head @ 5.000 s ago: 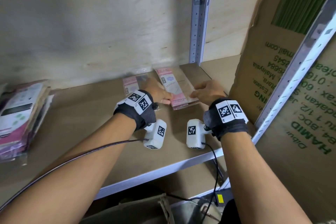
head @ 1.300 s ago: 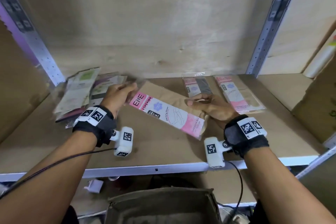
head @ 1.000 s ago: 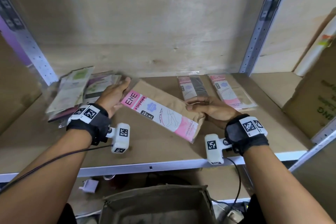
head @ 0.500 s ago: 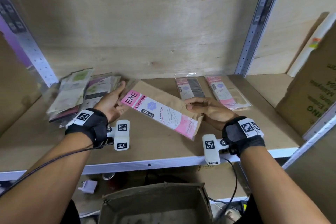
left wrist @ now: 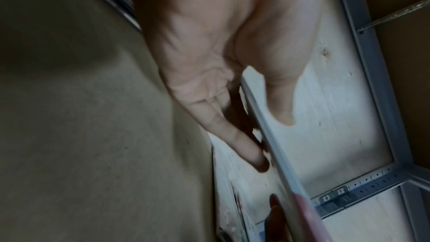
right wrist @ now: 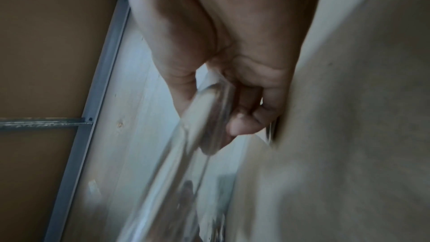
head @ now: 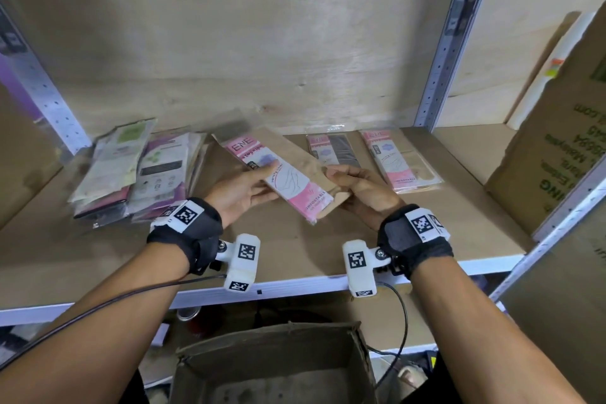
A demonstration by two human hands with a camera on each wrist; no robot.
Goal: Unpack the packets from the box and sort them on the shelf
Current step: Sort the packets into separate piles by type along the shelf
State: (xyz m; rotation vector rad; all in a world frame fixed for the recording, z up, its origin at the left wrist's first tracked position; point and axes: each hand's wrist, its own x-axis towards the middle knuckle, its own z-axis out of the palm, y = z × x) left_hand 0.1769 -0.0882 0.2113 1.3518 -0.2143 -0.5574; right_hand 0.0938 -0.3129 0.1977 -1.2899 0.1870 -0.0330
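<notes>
Both hands — left hand point(head: 241, 192) and right hand point(head: 362, 188) — pinch one pink packet point(head: 288, 179) above the shelf point(head: 295, 284), beside two sorted stacks point(head: 370, 157); the unsorted pile point(head: 131, 170) remains.

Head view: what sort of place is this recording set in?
Probably a shop stockroom or storage area: bare metal shelving with plywood backing, retail stocking packets laid out on the shelf, and printed cardboard cartons standing alongside.
</notes>
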